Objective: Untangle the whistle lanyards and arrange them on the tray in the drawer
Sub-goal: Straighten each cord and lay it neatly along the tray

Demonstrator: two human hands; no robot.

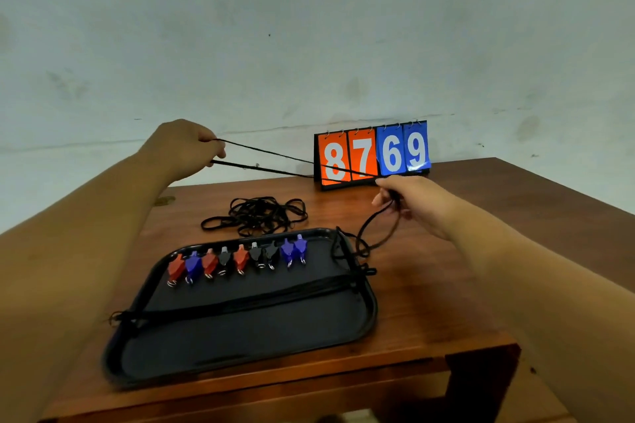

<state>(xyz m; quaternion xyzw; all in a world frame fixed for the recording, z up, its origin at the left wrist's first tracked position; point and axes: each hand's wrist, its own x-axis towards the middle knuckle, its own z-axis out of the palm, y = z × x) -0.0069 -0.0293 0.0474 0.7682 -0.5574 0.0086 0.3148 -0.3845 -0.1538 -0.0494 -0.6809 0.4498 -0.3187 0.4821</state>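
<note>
The lanyard (292, 163) runs left-to-right across mid-frame, pinched taut by both hands: left hand (185, 148), right hand (409, 199), seemingly nearer the tray (240, 347) below.

lanyard (275, 160): black, taut | whistles (237, 259): rowed on tray (240, 347)

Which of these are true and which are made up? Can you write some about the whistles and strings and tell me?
1. Both hands, left hand and right hand, hold a stretched black lanyard. True.
2. The whistles are all red. False: red, blue and black.
3. The scoreboard shows 8769. True.
4. The tangled pile of lanyards lies inside the tray. False: it lies on the table, behind the tray.
</note>
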